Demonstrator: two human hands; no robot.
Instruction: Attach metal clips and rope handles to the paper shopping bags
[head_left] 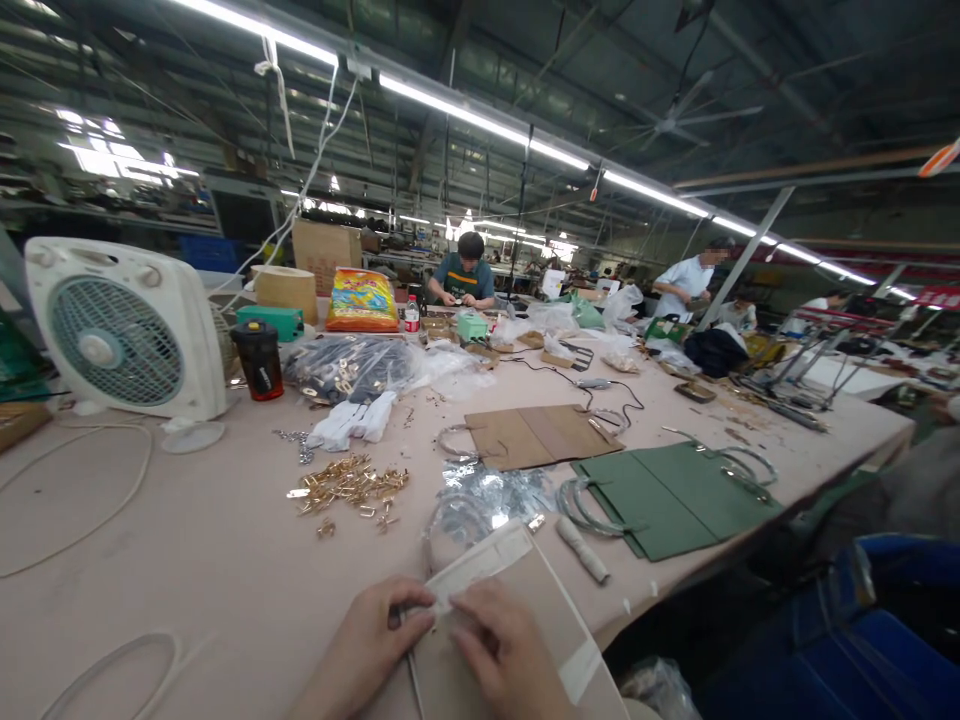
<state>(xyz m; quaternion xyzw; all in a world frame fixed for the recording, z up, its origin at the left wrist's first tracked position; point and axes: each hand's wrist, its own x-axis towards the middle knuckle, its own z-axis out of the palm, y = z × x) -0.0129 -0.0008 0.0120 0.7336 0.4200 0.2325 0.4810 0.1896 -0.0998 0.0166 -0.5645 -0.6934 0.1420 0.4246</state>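
Observation:
A flat beige bag panel (525,590) with white edges lies tilted at the table's front edge. A clear ring-shaped handle (454,525) shows beyond its upper left corner. My left hand (375,640) is at the panel's left edge, thumb and forefinger pinched together. Close beside it on the panel, my right hand (506,645) has bent fingers closed near the same spot. Whatever is between the fingertips is too small or hidden to name. A heap of gold-coloured metal fittings (352,485) lies ahead to the left. A grey rolled piece (583,550) rests right of the panel.
A green bag piece (675,495) and a brown one (541,437), both with clear ring handles, lie ahead. On the left stand a white fan (124,325) and a dark drink cup (259,360). A co-worker (465,275) sits across the table (187,560).

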